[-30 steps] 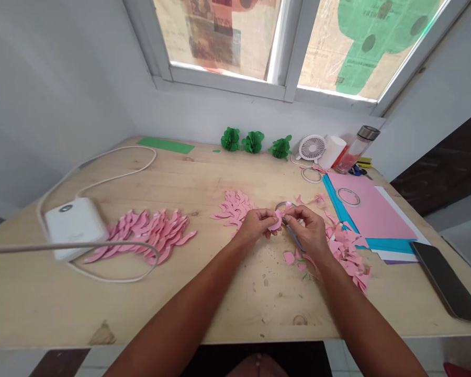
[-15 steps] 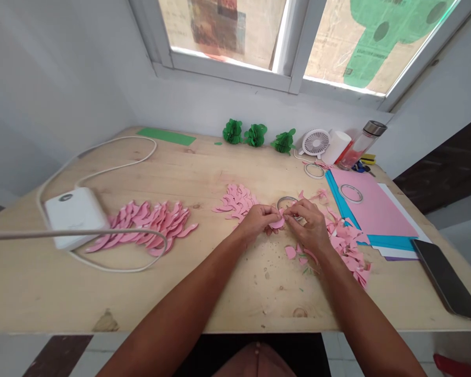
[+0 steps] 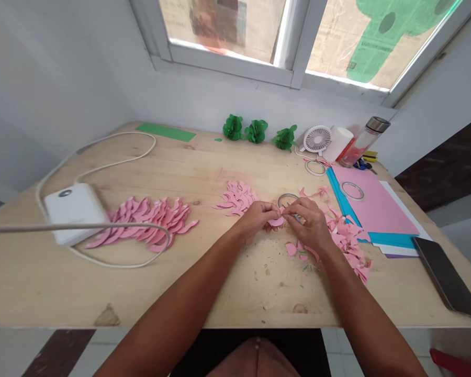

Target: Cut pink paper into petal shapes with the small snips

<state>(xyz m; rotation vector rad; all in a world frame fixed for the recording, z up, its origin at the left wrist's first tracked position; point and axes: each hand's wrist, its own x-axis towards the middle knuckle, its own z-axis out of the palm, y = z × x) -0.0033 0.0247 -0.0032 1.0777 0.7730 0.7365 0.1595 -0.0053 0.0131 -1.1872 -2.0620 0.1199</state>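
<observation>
Between its thumb and fingers, my left hand [image 3: 259,217] pinches a small curved piece of pink paper [image 3: 277,222]. My right hand [image 3: 309,222] is closed in a pinch at the right edge of that same piece; its fingertips partly cover it. Just behind both hands lies a tape roll [image 3: 287,195], partly hidden by my right hand. To the left sits a small pile of wavy pink paper cut-outs [image 3: 237,196]. Pink paper scraps [image 3: 349,238] are heaped beside my right wrist.
A larger pile of pink cut-outs [image 3: 149,220] lies left, near a white power bank [image 3: 76,212] with a looping cable. Green paper ornaments [image 3: 256,131], a small fan [image 3: 317,139] and a bottle [image 3: 363,144] line the back. Coloured sheets [image 3: 380,209] and a phone [image 3: 447,275] lie right.
The camera view has shifted slightly. Both hands stay at the pink paper piece, with only small finger movement.
</observation>
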